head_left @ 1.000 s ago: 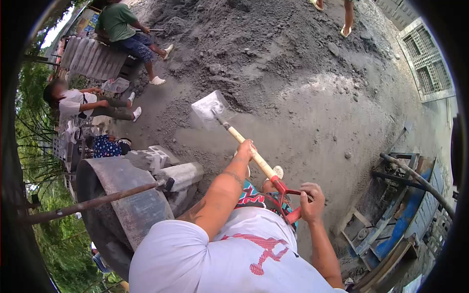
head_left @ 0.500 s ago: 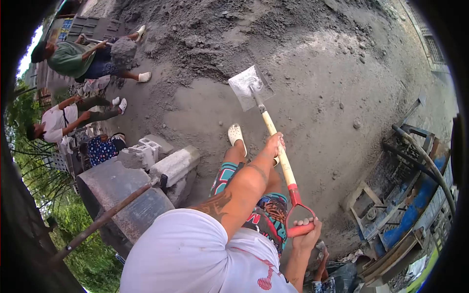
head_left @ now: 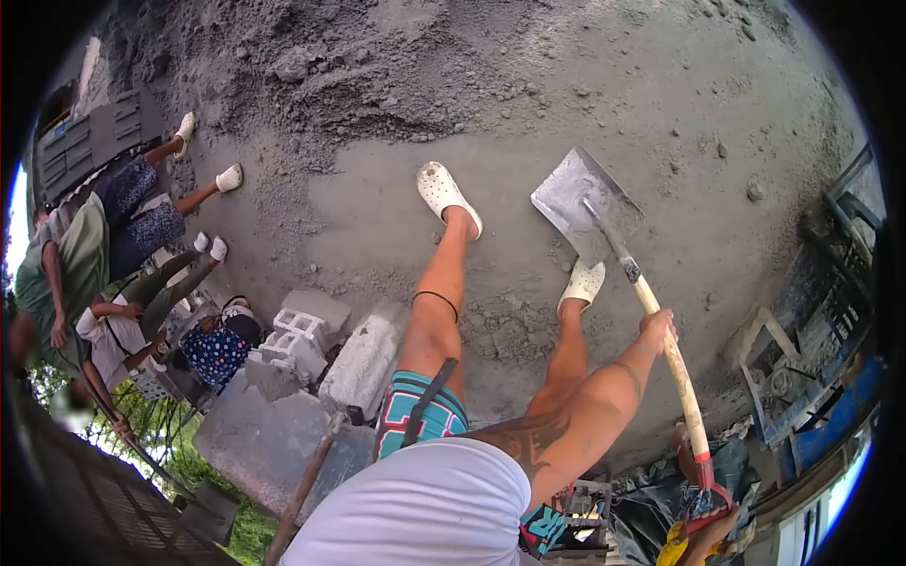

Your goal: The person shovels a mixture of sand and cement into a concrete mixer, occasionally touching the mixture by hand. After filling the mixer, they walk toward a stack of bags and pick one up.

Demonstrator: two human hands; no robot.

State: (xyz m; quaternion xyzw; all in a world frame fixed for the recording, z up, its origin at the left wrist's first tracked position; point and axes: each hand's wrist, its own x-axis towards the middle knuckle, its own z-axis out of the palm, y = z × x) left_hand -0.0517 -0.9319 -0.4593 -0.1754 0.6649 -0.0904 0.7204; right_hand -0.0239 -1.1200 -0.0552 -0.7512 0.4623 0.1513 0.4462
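**Two hands on the shovel (head_left: pixel 618 250), empty blade brought beside the right foot**

One second ago the blade (head_left: pixel 585 203) was held out toward the heap of grey sand (head_left: pixel 359 66) at the far left of the ground. Half a second ago it was seen near the middle. Now it has been swung over to the right side. It is tilted low over the grey ground (head_left: pixel 377 226), just beside the right clog (head_left: pixel 582 283). Whether its edge touches the ground cannot be told. The face of the blade is seen bare and shiny, and no load is carried on it.

The wooden shaft (head_left: pixel 679 387) is gripped about its middle by the left hand (head_left: pixel 658 328), with the fingers closed around the wood. The red grip (head_left: pixel 706 492) at the end is held by the right hand (head_left: pixel 714 530), very low at the near edge of the view. Its fingers are shown only in part, but they appear to be wrapped on the grip. Both holds are kept as they were before.

From this it is judged that the shovelling is between two loads: the blade is empty and has been taken well away from the heap.

The left clog (head_left: pixel 448 196) is planted farther forward, apart from the blade. Concrete blocks (head_left: pixel 304 330) are seen at the near left, other people (head_left: pixel 142 217) at the left edge, and a blue machine frame (head_left: pixel 830 396) at the right edge.
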